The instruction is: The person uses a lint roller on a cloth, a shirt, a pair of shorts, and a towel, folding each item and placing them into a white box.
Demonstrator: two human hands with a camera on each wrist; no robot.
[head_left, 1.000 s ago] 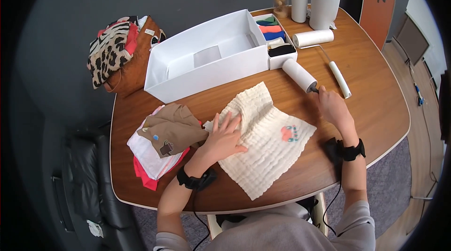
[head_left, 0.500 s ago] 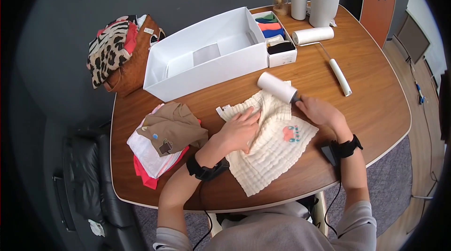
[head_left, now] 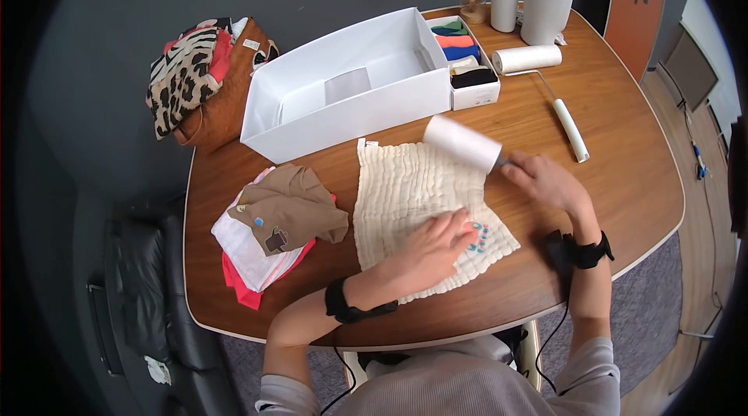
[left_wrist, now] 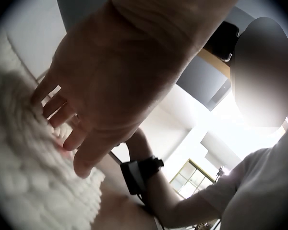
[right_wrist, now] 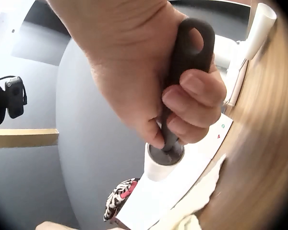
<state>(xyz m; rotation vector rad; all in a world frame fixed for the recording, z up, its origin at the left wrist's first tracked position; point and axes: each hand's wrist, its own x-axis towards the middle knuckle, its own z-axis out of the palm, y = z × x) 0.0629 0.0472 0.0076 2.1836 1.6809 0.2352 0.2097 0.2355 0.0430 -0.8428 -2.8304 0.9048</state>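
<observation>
A cream crinkled cloth [head_left: 401,186] with a small coloured motif lies spread on the table, its tags at the far left corner. My left hand [head_left: 436,251] rests on the cloth near the motif, fingers extended, partly covering it. In the right wrist view, my right hand [right_wrist: 129,67] has its fingers curled round the dark grey handle [right_wrist: 185,62] of a lint roller. The white roll of that lint roller [head_left: 461,143] overlaps the cloth's far right corner in the head view.
Left of the cloth is a pile of folded clothes [head_left: 284,206]. Behind stand a large white box [head_left: 343,124] and a small box [head_left: 477,95] of rolled fabric. A second, long-handled roller [head_left: 527,59] lies at the right. A brown bag [head_left: 222,108] with clothes stands at the back left.
My left hand has slid toward the table's near edge and right, onto the motif, and the cloth's bunched far part now lies flatter. My right hand brought the lint roller left over the cloth.
</observation>
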